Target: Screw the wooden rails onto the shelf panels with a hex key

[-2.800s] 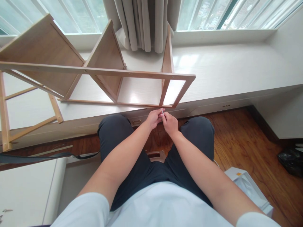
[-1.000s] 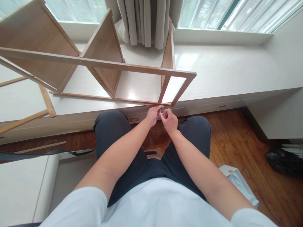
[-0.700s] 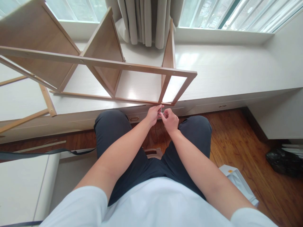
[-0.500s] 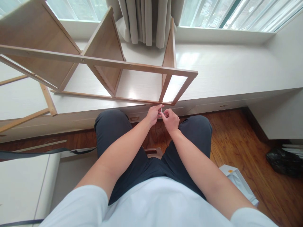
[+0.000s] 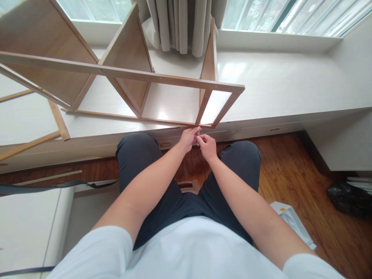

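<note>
Both hands pinch one slim, pale metal pin (image 5: 198,134) between their fingertips: the left hand (image 5: 188,139) curls round it from one side, the right hand (image 5: 206,146) closes on it from the other. The pin stands upright just below the front edge of the white, glossy desk (image 5: 285,85), touching or nearly touching the near corner rail of a light wooden shelf frame (image 5: 162,81) lying on the desk, its flat panels on edge.

White short-sleeved shirt (image 5: 200,248), dark trousers (image 5: 139,155)
</note>
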Demonstrator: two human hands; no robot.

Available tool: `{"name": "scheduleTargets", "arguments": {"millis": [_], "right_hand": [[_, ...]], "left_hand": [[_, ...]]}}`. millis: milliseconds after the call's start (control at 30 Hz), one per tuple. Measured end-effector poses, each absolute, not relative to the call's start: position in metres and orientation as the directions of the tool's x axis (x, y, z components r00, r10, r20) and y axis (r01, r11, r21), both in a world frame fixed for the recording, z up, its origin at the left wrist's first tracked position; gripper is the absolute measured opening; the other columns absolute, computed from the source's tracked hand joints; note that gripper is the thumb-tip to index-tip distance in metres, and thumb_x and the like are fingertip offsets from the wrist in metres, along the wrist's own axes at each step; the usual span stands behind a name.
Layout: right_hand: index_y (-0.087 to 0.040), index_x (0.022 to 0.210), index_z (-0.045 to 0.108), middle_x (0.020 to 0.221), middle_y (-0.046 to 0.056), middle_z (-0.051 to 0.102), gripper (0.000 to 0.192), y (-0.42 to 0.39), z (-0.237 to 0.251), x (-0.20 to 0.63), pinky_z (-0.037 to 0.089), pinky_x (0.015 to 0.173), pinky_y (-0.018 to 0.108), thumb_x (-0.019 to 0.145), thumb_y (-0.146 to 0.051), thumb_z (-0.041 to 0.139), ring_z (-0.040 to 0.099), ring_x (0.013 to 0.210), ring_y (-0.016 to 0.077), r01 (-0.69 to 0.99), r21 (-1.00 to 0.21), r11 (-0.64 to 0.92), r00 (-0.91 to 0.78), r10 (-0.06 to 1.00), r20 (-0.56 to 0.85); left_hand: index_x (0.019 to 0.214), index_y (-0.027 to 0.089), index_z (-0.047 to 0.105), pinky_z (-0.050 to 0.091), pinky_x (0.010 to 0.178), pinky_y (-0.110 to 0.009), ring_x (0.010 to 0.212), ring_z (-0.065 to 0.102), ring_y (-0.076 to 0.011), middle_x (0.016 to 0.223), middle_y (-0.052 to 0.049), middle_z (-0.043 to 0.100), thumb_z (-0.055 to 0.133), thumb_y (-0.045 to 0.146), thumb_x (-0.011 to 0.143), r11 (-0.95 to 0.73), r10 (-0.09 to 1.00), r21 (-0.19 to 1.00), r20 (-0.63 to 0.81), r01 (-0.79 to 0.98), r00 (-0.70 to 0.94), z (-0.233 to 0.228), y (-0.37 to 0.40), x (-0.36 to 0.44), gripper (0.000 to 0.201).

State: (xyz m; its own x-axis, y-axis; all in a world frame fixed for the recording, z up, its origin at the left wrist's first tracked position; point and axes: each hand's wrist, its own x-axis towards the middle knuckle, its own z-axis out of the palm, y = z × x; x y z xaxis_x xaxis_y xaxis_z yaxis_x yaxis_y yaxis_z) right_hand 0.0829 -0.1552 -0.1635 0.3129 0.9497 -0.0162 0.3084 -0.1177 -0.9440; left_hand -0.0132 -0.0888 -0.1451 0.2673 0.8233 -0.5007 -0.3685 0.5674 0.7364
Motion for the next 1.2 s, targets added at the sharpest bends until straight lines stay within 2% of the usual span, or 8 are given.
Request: {"name": "scheduleTargets", "arguments": {"millis": [167, 367, 600, 767, 900, 1033, 1100, 1200], "right_hand": [[-0.017, 0.084, 0.069, 0.061, -0.001, 0.060, 0.031, -0.1519, -0.1662, 0.0818, 0.038, 0.050, 0.023, 0.084, -0.048, 0.064, 0.048, 0.050, 0.0107, 0.122, -0.984, -0.127, 0.294, 0.952, -0.086], [-0.019, 0.080, 0.060, 0.060, -0.002, 0.058, 0.034, -0.1487, -0.1640, 0.0780, 0.031, 0.037, 0.022, 0.077, -0.053, 0.063, 0.043, 0.042, 0.0090, -0.142, -0.958, -0.248, 0.172, 0.947, -0.271], [-0.020, 0.082, 0.057, 0.063, -0.003, 0.058, 0.035, -0.1489, -0.1628, 0.0765, 0.030, 0.035, 0.020, 0.074, -0.053, 0.066, 0.044, 0.041, 0.0078, -0.228, -0.941, -0.252, 0.158, 0.944, -0.291], [-0.020, 0.087, 0.060, 0.065, -0.003, 0.059, 0.034, -0.1472, -0.1685, 0.0775, 0.030, 0.035, 0.020, 0.080, -0.053, 0.062, 0.045, 0.042, 0.0078, -0.140, -0.972, -0.189, 0.239, 0.946, -0.218], [-0.019, 0.087, 0.061, 0.064, -0.003, 0.059, 0.032, -0.1471, -0.1718, 0.0803, 0.033, 0.039, 0.022, 0.085, -0.051, 0.059, 0.045, 0.044, 0.0091, 0.012, -0.991, -0.137, 0.310, 0.942, -0.126], [-0.019, 0.084, 0.064, 0.073, 0.000, 0.064, 0.027, -0.1505, -0.1690, 0.0832, 0.045, 0.060, 0.025, 0.085, -0.047, 0.063, 0.056, 0.063, 0.0132, 0.229, -0.970, -0.086, 0.378, 0.926, 0.007], [-0.019, 0.082, 0.064, 0.077, 0.001, 0.066, 0.026, -0.1528, -0.1661, 0.0843, 0.046, 0.070, 0.027, 0.084, -0.045, 0.065, 0.057, 0.070, 0.0149, 0.337, -0.938, -0.075, 0.398, 0.915, 0.070], [-0.020, 0.082, 0.063, 0.075, 0.000, 0.065, 0.026, -0.1555, -0.1621, 0.0854, 0.044, 0.072, 0.029, 0.085, -0.045, 0.066, 0.057, 0.068, 0.0159, 0.461, -0.883, -0.086, 0.396, 0.911, 0.118]], "left_hand": [[0.083, 0.011, 0.069, 0.030, 0.045, -0.019, 0.047, 0.042, -0.0035, 0.062, 0.004, 0.050, 0.078, 0.030, 0.079, 0.560, 0.828, 0.751, -0.493, -0.349, 0.267, -0.1471, -0.0884, -0.0127, 0.021], [0.080, 0.014, 0.062, 0.028, 0.039, -0.020, 0.035, 0.038, -0.0047, 0.053, 0.007, 0.046, 0.078, 0.036, 0.079, 0.568, 0.820, 0.760, -0.485, -0.317, 0.305, -0.1472, -0.0909, -0.0127, 0.027], [0.081, 0.013, 0.063, 0.026, 0.038, -0.019, 0.035, 0.036, -0.0034, 0.054, 0.007, 0.046, 0.078, 0.036, 0.079, 0.541, 0.838, 0.779, -0.466, -0.316, 0.285, -0.1473, -0.0912, -0.0115, 0.028], [0.084, 0.011, 0.068, 0.025, 0.041, -0.020, 0.040, 0.038, -0.0034, 0.056, 0.007, 0.047, 0.076, 0.033, 0.082, 0.531, 0.846, 0.784, -0.464, -0.323, 0.263, -0.1450, -0.0911, -0.0109, 0.024], [0.086, 0.010, 0.071, 0.028, 0.046, -0.019, 0.047, 0.042, -0.0033, 0.060, 0.005, 0.048, 0.072, 0.028, 0.085, 0.530, 0.847, 0.783, -0.469, -0.326, 0.251, -0.1437, -0.0911, -0.0113, 0.018], [0.088, 0.010, 0.074, 0.029, 0.048, -0.018, 0.051, 0.044, -0.0028, 0.064, 0.004, 0.049, 0.067, 0.025, 0.088, 0.542, 0.840, 0.772, -0.482, -0.332, 0.250, -0.1442, -0.0908, -0.0114, 0.016], [0.088, 0.010, 0.074, 0.029, 0.049, -0.018, 0.052, 0.044, -0.0027, 0.065, 0.004, 0.049, 0.068, 0.025, 0.087, 0.552, 0.834, 0.761, -0.490, -0.342, 0.255, -0.1445, -0.0905, -0.0112, 0.016], [0.087, 0.011, 0.074, 0.031, 0.050, -0.019, 0.052, 0.043, -0.0030, 0.065, 0.004, 0.050, 0.072, 0.026, 0.085, 0.569, 0.822, 0.738, -0.503, -0.363, 0.267, -0.1446, -0.0902, -0.0112, 0.016]]}}
